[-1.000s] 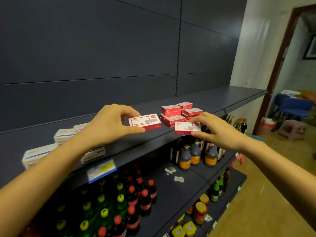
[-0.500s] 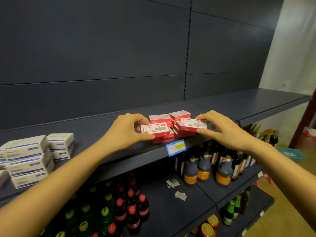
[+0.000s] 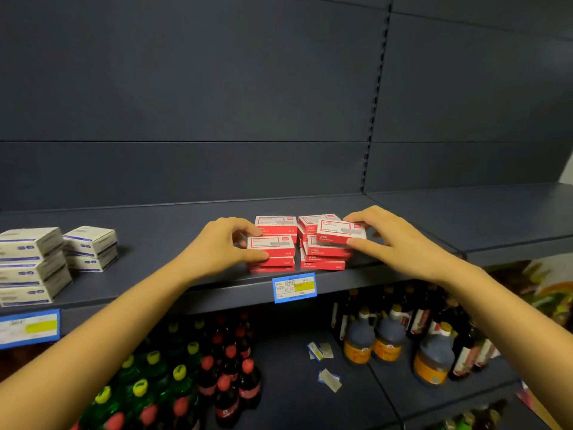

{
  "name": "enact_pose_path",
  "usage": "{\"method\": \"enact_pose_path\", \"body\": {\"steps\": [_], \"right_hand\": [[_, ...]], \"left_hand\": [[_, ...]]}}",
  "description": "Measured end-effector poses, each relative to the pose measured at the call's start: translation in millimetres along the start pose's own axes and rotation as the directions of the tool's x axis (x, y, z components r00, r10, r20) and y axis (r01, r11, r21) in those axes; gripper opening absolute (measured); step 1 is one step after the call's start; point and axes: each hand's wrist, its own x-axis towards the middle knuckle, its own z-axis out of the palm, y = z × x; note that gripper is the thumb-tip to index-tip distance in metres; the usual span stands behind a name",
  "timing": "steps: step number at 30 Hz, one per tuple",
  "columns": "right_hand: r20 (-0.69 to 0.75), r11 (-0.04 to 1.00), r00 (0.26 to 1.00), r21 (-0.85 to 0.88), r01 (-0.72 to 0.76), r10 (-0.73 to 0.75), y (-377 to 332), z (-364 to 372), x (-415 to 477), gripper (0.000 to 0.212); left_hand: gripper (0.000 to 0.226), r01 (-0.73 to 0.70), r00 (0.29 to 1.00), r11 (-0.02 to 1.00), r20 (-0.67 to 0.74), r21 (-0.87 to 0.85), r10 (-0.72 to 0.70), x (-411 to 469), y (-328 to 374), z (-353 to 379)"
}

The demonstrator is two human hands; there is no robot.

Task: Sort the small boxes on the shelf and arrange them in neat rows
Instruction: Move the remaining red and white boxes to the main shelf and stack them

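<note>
Head view, onto a dark grey back panel (image 3: pixel 217 88) above a long dark shelf (image 3: pixel 155 237). On the lower level, rows of green- and red-capped bottles (image 3: pixel 186 383) and brown jugs (image 3: pixel 387 339). At the left end of the upper shelf, stacks of white-and-blue boxes (image 3: pixel 34 262). Near the middle, close to the front edge, a cluster of small red boxes (image 3: pixel 322 259) in short stacks, some in front and some behind. Left hand (image 3: pixel 217 246) curled round the top red box (image 3: pixel 271 245) of the front-left stack: thumb along its near edge, fingers hooked over its far left corner. Right hand (image 3: pixel 393 240) pinching a skewed red box (image 3: pixel 339 231), thumb on the near right corner, fingers over the far edge; box lying askew over the front-right stack and partly covering the stack behind. Beneath the cluster, on the shelf lip, a blue-edged price tag (image 3: pixel 294 288).
</note>
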Motion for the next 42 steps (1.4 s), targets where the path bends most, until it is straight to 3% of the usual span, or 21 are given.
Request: {"method": "enact_pose_path", "body": {"steps": [7,11,13,16,27,29,32,42], "right_hand": [[0.03,0.999,0.999,-0.005,0.044,-0.043,8,11,14,0.047],[-0.067,0.995,0.993,-0.012,0.095,-0.096,-2,6,18,0.056],[-0.107,0.988,0.982,-0.014,0.156,-0.157,-14,4,25,0.05],[-0.107,0.961,0.955,-0.042,0.274,-0.277,-40,10,40,0.035],[-0.003,0.783,0.785,0.063,0.618,-0.619,-182,77,83,0.026],[-0.009,0.741,0.745,0.093,0.665,-0.667,-213,87,86,0.027],[0.013,0.687,0.691,0.127,0.716,-0.723,-261,106,87,0.028],[0.072,0.598,0.597,0.194,0.778,-0.799,-420,178,96,0.031]], "left_hand": [[0.038,0.013,0.991,0.997,-0.135,0.08,-0.002,-13,4,-2],[0.025,0.012,0.98,0.982,-0.195,0.186,0.025,-26,0,-19],[0.022,0.031,0.976,0.965,-0.218,0.26,0.028,-34,-1,-30],[0.035,0.072,0.962,0.929,-0.272,0.364,0.032,-50,-3,-50],[0.046,0.424,0.856,0.768,-0.489,0.48,-0.167,-160,-41,-129],[0.036,0.479,0.83,0.735,-0.521,0.479,-0.201,-183,-52,-144],[0.023,0.53,0.794,0.704,-0.569,0.472,-0.216,-214,-69,-167],[0.028,0.634,0.748,0.589,-0.593,0.502,-0.299,-310,-140,-263]]}}
